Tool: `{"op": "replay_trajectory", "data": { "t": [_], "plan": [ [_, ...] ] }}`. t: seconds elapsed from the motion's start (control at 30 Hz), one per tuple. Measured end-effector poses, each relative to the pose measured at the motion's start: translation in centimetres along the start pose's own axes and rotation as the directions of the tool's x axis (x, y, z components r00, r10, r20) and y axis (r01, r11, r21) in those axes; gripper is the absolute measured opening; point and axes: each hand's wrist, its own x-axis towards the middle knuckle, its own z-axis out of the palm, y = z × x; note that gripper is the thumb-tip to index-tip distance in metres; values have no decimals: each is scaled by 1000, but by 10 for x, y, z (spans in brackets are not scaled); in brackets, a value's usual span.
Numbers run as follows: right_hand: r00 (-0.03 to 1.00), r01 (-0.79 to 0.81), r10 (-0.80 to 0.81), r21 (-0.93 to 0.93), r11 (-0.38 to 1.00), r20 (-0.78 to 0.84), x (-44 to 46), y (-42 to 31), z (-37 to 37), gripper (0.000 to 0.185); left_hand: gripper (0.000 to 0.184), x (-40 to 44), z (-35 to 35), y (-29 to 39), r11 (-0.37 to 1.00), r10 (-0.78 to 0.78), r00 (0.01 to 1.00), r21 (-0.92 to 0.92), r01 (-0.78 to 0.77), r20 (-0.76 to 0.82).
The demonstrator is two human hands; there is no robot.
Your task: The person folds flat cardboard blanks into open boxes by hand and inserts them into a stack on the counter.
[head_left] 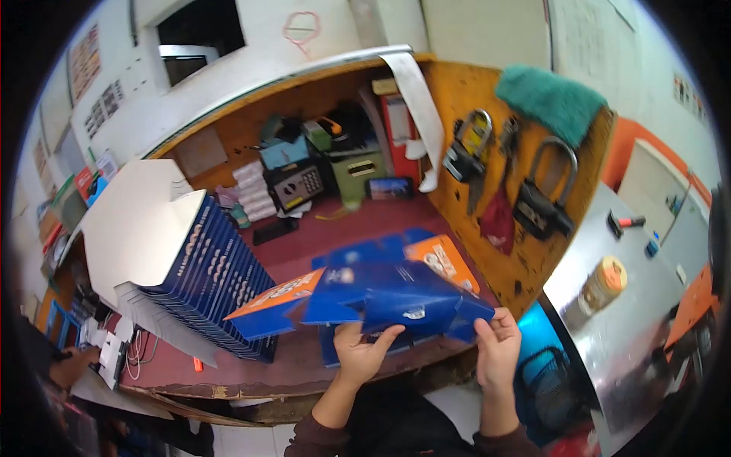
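Note:
Between my two hands is a blue and orange cardboard box blank (373,293), partly folded, its flaps sticking out to both sides. My left hand (364,354) grips its near edge, the fingers hidden beneath the card and the thumb along the front. At the right end, my right hand (499,346) pinches a blue flap between thumb and fingers. More blue and orange card lies on the red desktop (293,247) just behind the held blank, slightly blurred. A tall stack of flat box blanks (217,278), white on top with blue printed edges, stands to the left.
A small safe (297,186), a phone (390,188) and a green box (356,177) sit at the back. Padlocks (542,209) and a green towel (552,103) hang on the wooden side panel. Right, a metal table holds a jar (601,286) and hammer (624,223). Another person's hand (75,365) shows far left.

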Motion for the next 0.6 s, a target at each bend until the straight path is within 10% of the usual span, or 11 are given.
{"op": "replay_trajectory", "data": {
  "t": [0.13, 0.23, 0.33, 0.37, 0.4, 0.5, 0.57, 0.6],
  "plan": [
    [820, 548, -558, -105, 830, -131, -22, 32, 31, 14, 27, -18, 39, 5, 967, 45, 986, -241, -84, -163],
    [993, 46, 1, 384, 922, -119, -34, 22, 55, 19, 27, -24, 45, 15, 938, -82, 984, -347, 24, -156],
    [969, -238, 161, 534, 811, 187, -22, 12, 33, 21, 33, -19, 31, 11, 962, -63, 997, -268, 48, -46],
    [952, -298, 210, 525, 798, 222, -20, 11, 28, 24, 44, -17, 29, 7, 832, -285, 949, -526, 176, -132],
    [952, -294, 196, 516, 804, 237, -17, 6, 29, 24, 56, -7, 27, 17, 613, -502, 853, -754, 236, -141],
    [945, -319, 241, 463, 827, 221, -17, -1, 32, 30, 62, 20, -1, 57, 248, -413, 910, -958, 141, 27],
    [979, -152, 118, 209, 966, 169, -22, 3, 32, 37, 61, 21, -20, 45, 108, -234, 908, -918, 381, 349],
    [975, -151, 110, 207, 967, 195, -24, 1, 37, 37, 59, 9, -27, 31, 411, -363, 881, -796, 444, 304]
  ]
}}
